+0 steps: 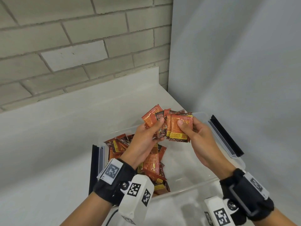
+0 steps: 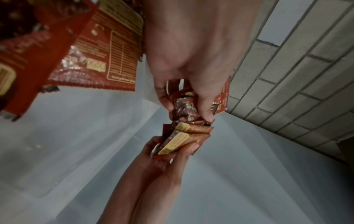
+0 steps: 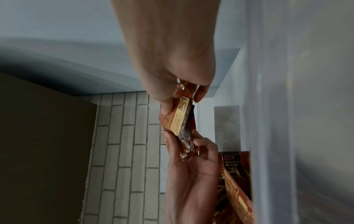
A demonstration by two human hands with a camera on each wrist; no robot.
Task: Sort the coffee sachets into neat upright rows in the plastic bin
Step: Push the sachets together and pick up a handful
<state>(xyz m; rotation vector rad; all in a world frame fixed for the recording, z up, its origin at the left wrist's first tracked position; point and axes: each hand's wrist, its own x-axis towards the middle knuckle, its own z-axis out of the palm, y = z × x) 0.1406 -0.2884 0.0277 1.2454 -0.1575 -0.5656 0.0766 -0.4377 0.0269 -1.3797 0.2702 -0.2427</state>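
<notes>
Both hands are up above the clear plastic bin (image 1: 202, 119), which sits on a white counter (image 1: 48, 144) pushed into the corner where a pale brick wall (image 1: 65, 46) meets a plain grey wall (image 1: 236, 62).

The left hand (image 1: 143, 141) holds a fanned bunch of red coffee sachets (image 1: 154, 119), thumb pressed on the front of them and fingers curled behind. The right hand (image 1: 197, 136) pinches a tighter stack of sachets (image 1: 178, 128), thumb on the printed face, fingers wrapped round the back. The two bunches touch and overlap in the middle, above the bin's far edge.

In the left wrist view, the left hand (image 2: 189, 63) closes on its bunch from above while the right hand (image 2: 168, 159) comes up from below with its stack, edges showing yellow labels.

Down in the bin, a loose heap of sachets (image 1: 151, 162) lies along the left side, tumbled flat and slanted, none standing in a row. The bin's right half shows bare floor. A black latch (image 1: 226, 136) stands open at the right end and another (image 1: 94, 167) at the left end.
</notes>
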